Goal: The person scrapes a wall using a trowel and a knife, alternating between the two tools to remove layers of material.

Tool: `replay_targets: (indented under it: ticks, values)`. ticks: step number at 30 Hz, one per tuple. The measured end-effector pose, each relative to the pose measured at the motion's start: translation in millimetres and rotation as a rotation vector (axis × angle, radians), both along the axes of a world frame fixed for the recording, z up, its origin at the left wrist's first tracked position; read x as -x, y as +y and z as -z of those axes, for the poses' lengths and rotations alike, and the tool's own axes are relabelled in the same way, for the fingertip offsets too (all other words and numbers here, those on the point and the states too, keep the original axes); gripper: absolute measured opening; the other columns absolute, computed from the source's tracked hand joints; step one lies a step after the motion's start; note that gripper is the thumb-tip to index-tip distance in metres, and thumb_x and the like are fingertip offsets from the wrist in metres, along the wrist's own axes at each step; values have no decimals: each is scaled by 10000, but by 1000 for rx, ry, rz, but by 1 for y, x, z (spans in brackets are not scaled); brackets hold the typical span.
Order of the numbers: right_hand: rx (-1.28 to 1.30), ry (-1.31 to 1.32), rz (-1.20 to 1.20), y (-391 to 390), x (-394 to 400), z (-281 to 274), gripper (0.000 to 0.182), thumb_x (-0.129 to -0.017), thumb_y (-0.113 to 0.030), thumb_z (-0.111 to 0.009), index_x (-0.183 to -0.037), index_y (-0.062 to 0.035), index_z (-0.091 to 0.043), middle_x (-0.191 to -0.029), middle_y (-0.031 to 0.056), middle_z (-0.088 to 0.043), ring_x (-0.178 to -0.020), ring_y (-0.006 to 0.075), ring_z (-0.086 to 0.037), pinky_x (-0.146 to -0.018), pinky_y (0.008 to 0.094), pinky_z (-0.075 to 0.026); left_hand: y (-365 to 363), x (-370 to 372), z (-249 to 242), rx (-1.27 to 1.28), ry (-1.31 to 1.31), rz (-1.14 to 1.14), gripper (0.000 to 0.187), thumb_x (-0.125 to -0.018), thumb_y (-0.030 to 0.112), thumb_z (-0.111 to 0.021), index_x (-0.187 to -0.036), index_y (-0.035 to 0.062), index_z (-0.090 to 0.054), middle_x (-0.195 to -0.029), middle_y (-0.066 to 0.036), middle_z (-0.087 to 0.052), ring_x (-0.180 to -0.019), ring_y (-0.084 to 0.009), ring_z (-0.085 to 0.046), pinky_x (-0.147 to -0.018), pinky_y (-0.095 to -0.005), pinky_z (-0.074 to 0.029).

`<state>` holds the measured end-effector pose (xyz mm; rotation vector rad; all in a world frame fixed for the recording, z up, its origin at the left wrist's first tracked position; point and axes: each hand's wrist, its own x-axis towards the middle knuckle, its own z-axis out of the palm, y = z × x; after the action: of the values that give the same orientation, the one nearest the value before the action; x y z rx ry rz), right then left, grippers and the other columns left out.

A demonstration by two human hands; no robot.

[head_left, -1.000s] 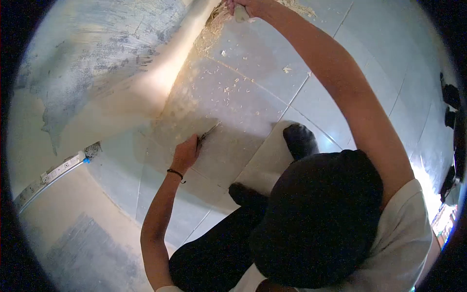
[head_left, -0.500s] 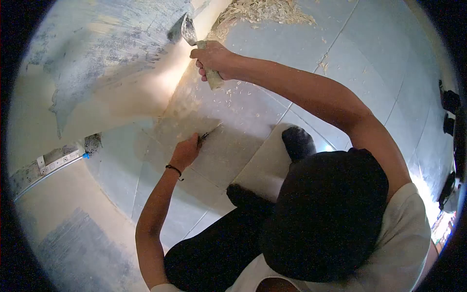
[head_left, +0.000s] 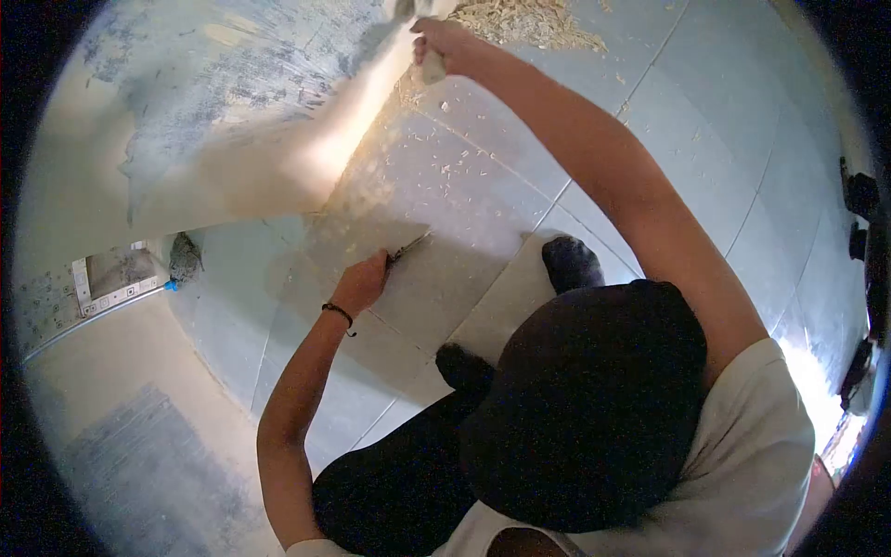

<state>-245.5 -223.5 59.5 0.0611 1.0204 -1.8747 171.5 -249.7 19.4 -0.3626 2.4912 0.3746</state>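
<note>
My right hand [head_left: 445, 45] is closed around the thick pale handle of a trowel [head_left: 431, 67], arm stretched far out. Its blade is blurred and lies against the lower edge of the wall [head_left: 232, 102], partly cut off by the top of the view. Nearer to me, my left hand [head_left: 362, 281] grips a slim dark-handled tool [head_left: 406, 249] with a thin pale blade pointing right, low over the floor tiles. What kind of tool it is I cannot make out. Dark grey patches and scrape streaks cover the wall's pale surface.
A heap of pale shavings [head_left: 534, 20] lies along the wall's foot, with loose flakes [head_left: 450, 167] scattered over the tiles. At left, a metal-framed recess [head_left: 121, 278] has a blue-tipped pipe [head_left: 102, 320] beside it. Dark objects [head_left: 861, 195] stand at the far right.
My right hand has moved up and to the right along the wall's base with the trowel. My left hand stays almost where it was, still holding the slim tool.
</note>
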Motion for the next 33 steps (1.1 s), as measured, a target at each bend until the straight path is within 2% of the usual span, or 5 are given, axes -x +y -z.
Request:
replay_targets:
  ticks: [5,10,23,25,33]
  values:
    - [79,395,-235,26,-13,17,108,-911,-86,-564,-905,21,-574,-688,105,-541,-515,204,-559,-454,377,-486,0,-10,5,-20,95,22,177,-952,160,-460,-1068,26,-454,-911,-194,-641,-823,-389,-639,-685,-492,-522]
    - [-57,78,-250,33,-83,-24,186,-873,-110,-613,-969,-15,-486,-677,77,-502,-501,184,-517,-457,383,-489,-2,-2,5,10,-44,19,179,-946,152,-466,-1066,20,-449,-891,-200,-639,-823,-392,-637,-682,-490,-520]
    - [-112,75,-162,24,-46,-16,169,-884,-130,-599,-907,-1,-493,-656,68,-504,-480,178,-508,-432,358,-481,-3,-5,7,22,-26,75,249,-942,125,-457,-1153,-5,-434,-914,-199,-640,-833,-379,-637,-691,-480,-522]
    - [-100,518,-386,17,-52,35,162,-882,-130,-596,-893,-15,-483,-659,61,-492,-485,174,-505,-433,362,-479,-4,-3,8,-15,-4,66,251,-942,126,-457,-1156,-4,-433,-923,-198,-640,-834,-378,-637,-691,-479,-521]
    - [-209,202,-347,32,-99,-9,178,-875,-155,-626,-990,-52,-539,-670,52,-506,-493,186,-520,-455,385,-498,0,4,-3,8,-19,44,164,-947,146,-467,-1055,27,-431,-878,-194,-638,-810,-388,-636,-673,-491,-514]
